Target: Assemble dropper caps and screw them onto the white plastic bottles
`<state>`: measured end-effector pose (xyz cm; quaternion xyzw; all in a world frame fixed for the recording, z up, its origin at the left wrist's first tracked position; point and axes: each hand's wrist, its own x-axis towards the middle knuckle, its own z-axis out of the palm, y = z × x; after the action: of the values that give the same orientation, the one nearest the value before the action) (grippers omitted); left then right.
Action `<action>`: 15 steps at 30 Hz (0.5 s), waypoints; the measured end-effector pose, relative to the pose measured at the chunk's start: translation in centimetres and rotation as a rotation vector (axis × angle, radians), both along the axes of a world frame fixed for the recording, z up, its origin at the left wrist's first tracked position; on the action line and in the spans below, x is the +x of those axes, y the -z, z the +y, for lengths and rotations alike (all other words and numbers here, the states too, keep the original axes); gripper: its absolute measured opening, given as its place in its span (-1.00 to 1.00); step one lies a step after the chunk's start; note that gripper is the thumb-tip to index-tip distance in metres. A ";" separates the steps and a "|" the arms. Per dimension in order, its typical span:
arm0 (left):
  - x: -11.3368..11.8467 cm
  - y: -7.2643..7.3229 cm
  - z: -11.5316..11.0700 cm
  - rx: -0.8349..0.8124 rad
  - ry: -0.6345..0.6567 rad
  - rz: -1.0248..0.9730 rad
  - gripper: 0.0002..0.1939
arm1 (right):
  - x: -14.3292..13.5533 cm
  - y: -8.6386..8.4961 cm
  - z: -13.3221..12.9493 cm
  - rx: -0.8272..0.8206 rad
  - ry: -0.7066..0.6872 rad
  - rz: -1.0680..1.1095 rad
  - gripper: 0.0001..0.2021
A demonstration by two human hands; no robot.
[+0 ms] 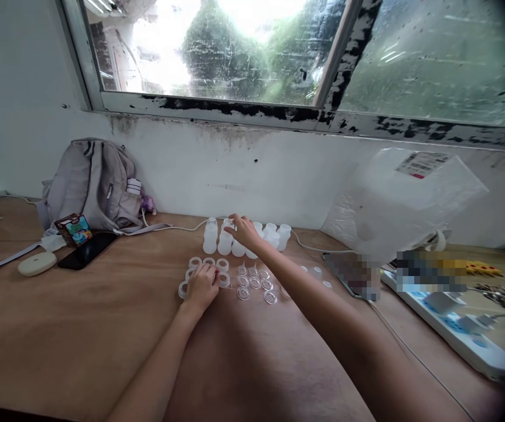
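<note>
Small translucent white plastic bottles stand in a group near the wall. My right hand reaches over them, thumb and fingers closed at the top of the second bottle from the left. My left hand is lower on the table among white plastic rings, its fingers curled down onto one; the fingertips are partly hidden. To the right of that hand lie several clear teat-like pieces with round flanges. A few small clear caps sit beyond my right forearm.
A grey backpack, a small box, a black phone and a round cream case are at left. At right are a plastic bag, another phone and a power strip with cables. A window wall stands behind.
</note>
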<state>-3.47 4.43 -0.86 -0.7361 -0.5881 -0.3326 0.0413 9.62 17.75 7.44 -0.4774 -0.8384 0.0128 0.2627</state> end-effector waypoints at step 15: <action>0.1 -0.5 -0.4 -0.034 0.016 0.043 -0.86 | 0.6 0.1 -1.7 0.072 0.039 0.139 -0.62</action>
<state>-3.37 4.04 -0.31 -0.7484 -0.5868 -0.3068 0.0387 10.21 16.02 7.31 -0.4818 -0.8086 0.0107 0.3376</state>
